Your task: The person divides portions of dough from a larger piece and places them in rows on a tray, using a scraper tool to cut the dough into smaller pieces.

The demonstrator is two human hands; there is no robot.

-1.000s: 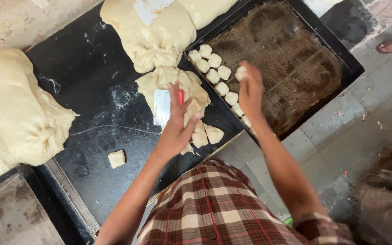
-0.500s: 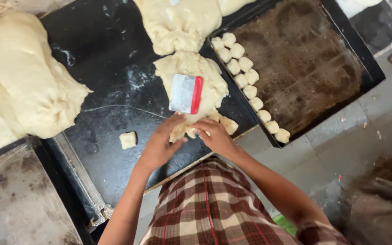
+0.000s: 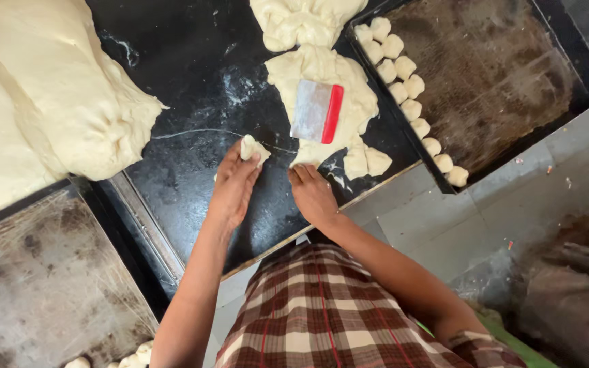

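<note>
My left hand (image 3: 233, 182) rests on the black worktop (image 3: 185, 177) with its fingers curled over a small cut dough piece (image 3: 251, 147), which sticks out past the fingertips. My right hand (image 3: 312, 194) lies palm down beside it, fingers together; whatever is under the palm is hidden. Just beyond the right hand is a flattened dough lump (image 3: 322, 75) with a metal scraper with a red grip (image 3: 317, 111) lying on it. Two cut dough pieces (image 3: 367, 162) sit at that lump's near right edge.
A dark baking tray (image 3: 506, 75) at the right holds a row of several dough balls (image 3: 403, 68) along its left side. A large dough mass (image 3: 42, 102) fills the left, another (image 3: 305, 20) lies at the top. A second worn tray (image 3: 35, 286) is at lower left.
Both hands have drawn back from the cut pieces toward the worktop's near edge. The left hand now has a dough piece under its fingers, and the right hand lies flat.
</note>
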